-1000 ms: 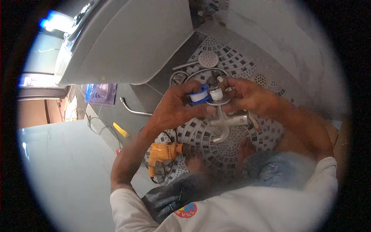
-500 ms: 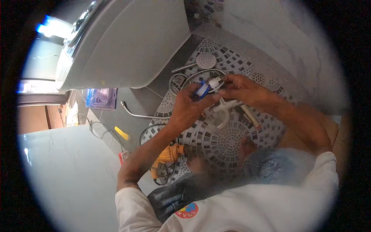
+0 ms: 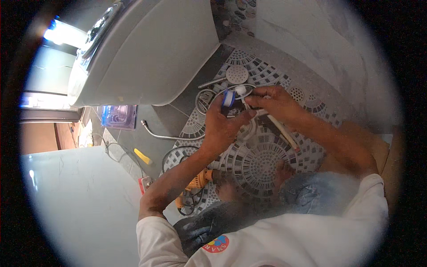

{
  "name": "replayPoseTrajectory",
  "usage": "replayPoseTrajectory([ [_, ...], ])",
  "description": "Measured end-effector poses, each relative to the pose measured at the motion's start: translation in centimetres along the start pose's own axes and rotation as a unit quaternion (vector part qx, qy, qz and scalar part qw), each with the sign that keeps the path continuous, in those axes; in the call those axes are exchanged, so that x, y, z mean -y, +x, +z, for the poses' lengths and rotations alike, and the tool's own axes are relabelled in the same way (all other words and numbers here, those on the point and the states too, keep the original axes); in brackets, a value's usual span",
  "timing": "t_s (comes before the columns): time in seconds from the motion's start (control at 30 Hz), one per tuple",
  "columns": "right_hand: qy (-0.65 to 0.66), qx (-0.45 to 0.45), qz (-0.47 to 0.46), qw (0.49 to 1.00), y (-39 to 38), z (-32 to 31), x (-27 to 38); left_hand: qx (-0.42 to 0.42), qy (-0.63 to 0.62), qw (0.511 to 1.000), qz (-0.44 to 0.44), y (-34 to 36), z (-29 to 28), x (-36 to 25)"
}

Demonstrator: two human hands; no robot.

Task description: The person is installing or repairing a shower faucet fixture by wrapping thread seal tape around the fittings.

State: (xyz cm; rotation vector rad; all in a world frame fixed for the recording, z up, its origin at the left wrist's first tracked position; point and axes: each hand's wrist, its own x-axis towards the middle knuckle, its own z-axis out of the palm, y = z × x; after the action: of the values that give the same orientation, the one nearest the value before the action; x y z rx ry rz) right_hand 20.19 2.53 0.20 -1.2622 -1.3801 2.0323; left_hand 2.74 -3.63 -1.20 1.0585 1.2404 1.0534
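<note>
My left hand [image 3: 220, 129] grips a small blue and white spool of tape [image 3: 228, 98], which looks like thread seal tape, between thumb and fingers. Close beside it, my right hand [image 3: 273, 103] pinches a pale pipe fitting whose white end [image 3: 240, 90] points away from me. Fingers hide part of that fitting. Just beyond both hands, a round hand shower head [image 3: 237, 74] lies on the floor, with a coiled shower hose [image 3: 205, 100] to its left. Under my right hand lies a long pale handle [image 3: 284, 133]; its head is hidden.
A yellow drill [image 3: 199, 180] with its cable lies below my left forearm. A flexible metal hose [image 3: 171, 136], a yellow-handled tool [image 3: 142, 156] and a clear blister pack [image 3: 119, 116] are on the left. The white tub [image 3: 155, 53] rises behind; a floor drain [image 3: 296, 93] is at right.
The spool has turned more upright in my left hand. My right hand has shifted slightly left and down, and the white end of the fitting now points away from me.
</note>
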Motion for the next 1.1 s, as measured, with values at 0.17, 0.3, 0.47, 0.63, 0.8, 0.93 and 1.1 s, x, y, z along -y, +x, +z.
replayPoseTrajectory([
  [0.17, -0.244, -0.061, -0.244, 0.937, -0.5, 0.5, -1.4, -0.039, 0.088, 0.993, 0.063, 0.0, 0.6, 0.5],
  [0.3, -0.139, -0.092, -0.187, 0.968, -1.2, 0.6, -1.6, -0.014, 0.119, 0.99, 0.08, 0.3, 0.9, 0.5],
  [0.47, -0.096, -0.094, -0.158, 0.978, -0.6, -1.7, -2.0, 0.082, 0.015, 0.996, -0.021, 0.0, -0.5, -2.1],
  [0.63, -0.242, -0.105, -0.211, 0.941, -2.3, -2.3, 0.5, 0.136, 0.065, 0.988, 0.007, -0.8, -2.4, -2.9],
  [0.8, -0.309, -0.07, -0.326, 0.891, -2.2, -2.0, 1.1, 0.183, 0.138, 0.97, 0.084, -1.2, -4.4, -2.6],
  [0.93, -0.338, -0.037, -0.316, 0.886, -2.9, -1.7, 2.2, 0.096, 0.17, 0.976, 0.092, -1.3, -3.0, -2.3],
  [1.1, -0.339, 0.005, -0.296, 0.893, -2.6, -1.2, 2.3, 0.045, 0.225, 0.966, 0.119, -0.9, -3.8, -3.5],
])
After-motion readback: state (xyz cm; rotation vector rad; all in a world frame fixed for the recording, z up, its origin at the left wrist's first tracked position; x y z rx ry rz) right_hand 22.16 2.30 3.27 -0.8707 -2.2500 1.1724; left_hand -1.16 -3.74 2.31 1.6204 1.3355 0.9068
